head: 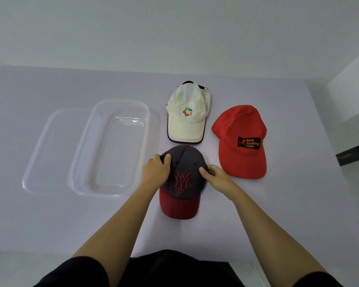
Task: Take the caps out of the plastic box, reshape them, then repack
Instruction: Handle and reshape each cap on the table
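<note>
**Both hands on the grey cap's crown**

Nearest, the grey cap [183,177] sits on the table [288,204], red brim toward the person. The left hand [155,171] grips the crown's left side, thumb on top; the right hand [215,176] pinches its right side, fingers apparently tucked beneath. Right lies the red cap [241,139]. Farther, the white cap [188,114]. Left, the empty plastic box [112,146] overlaps its lid [48,150].

Pale lavender table [50,214] — plain white wall [133,27].
</note>
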